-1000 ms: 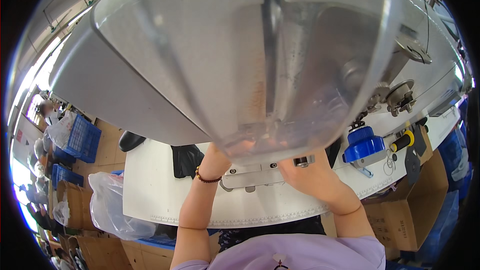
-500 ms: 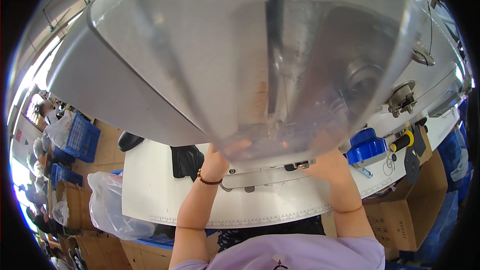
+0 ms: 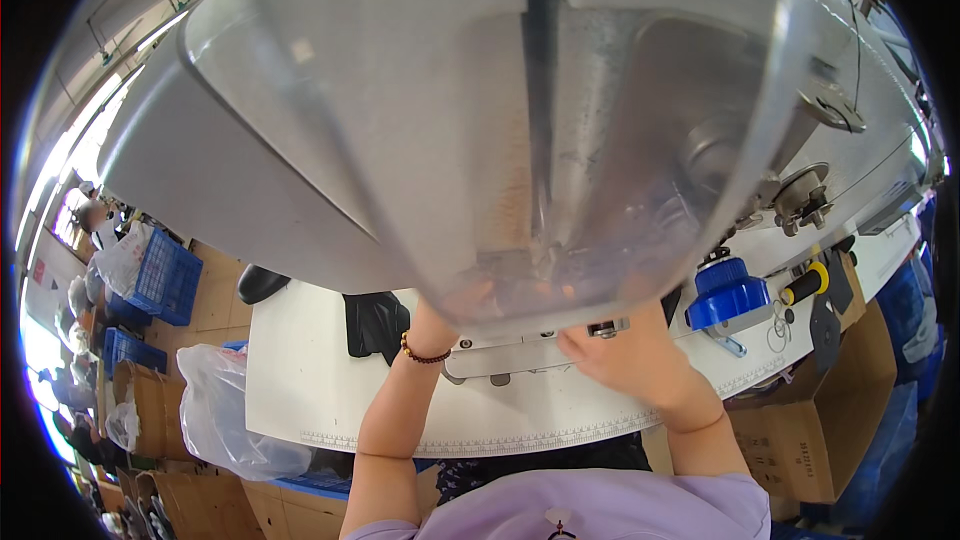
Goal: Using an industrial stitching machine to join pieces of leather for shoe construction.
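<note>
A big grey sewing machine (image 3: 260, 170) fills the upper part of the head view, fronted by a transparent plastic guard (image 3: 470, 190). My left hand (image 3: 433, 328), with a beaded bracelet at the wrist, reaches in under the guard's left lower edge; its fingers show only as a blur through the plastic. Beside the small metal fitting at the guard's lower right is my right hand (image 3: 628, 355), its thumb side toward the left and its other fingers mostly hidden by the guard. Whatever either hand holds cannot be made out.
On the white table (image 3: 330, 390), black pieces (image 3: 375, 325) lie left of my left arm. Right of my right hand stands a blue round-capped container (image 3: 728, 295), near a yellow-and-black spool (image 3: 805, 283). A cardboard box (image 3: 800, 430) sits below the table's right edge, a plastic bag (image 3: 225, 410) at the left.
My right hand has moved left and nearer to me, coming partly out from behind the guard. My left hand has barely shifted.
</note>
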The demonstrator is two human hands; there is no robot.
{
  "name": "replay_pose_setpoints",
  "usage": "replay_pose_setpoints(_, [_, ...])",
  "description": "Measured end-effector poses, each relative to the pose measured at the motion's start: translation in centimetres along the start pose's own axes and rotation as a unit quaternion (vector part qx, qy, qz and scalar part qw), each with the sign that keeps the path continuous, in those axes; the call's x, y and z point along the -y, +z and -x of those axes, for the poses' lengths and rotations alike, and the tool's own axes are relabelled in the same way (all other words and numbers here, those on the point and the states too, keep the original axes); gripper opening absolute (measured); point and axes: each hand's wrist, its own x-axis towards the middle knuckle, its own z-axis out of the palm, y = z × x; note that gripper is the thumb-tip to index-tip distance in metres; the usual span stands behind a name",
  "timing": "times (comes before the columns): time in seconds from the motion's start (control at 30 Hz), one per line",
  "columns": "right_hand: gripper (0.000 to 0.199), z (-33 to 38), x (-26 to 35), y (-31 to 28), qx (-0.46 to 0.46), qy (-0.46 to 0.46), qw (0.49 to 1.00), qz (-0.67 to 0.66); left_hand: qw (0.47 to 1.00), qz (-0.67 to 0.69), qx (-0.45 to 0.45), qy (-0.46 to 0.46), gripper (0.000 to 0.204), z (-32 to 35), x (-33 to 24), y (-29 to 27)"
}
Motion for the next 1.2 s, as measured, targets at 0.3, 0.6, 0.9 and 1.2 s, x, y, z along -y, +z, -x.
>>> replay_pose_setpoints(0.3, [0.026, 1.4, 0.6, 0.9, 0.041, -0.120, 0.950, 0.286, 0.935, 0.137, 0.066, -0.321, 0.022, -0.3, -8.1, 1.3])
replay_pose_setpoints(0.6, [0.031, 1.3, 1.7, -0.6, 0.044, -0.091, 0.986, 0.131, 0.946, 0.152, 0.066, -0.280, 0.021, 0.2, -8.2, 1.6])
replay_pose_setpoints(0.9, [0.037, 1.7, 1.9, 0.6, 0.026, -0.119, 0.985, 0.126, 0.941, 0.147, 0.072, -0.295, 0.019, -0.5, -8.2, 0.8])
replay_pose_setpoints(1.2, [0.041, 1.6, 1.9, -0.8, 0.083, -0.150, 0.978, 0.117, 0.942, 0.094, 0.159, -0.280, 0.024, 0.4, -9.5, 0.8])
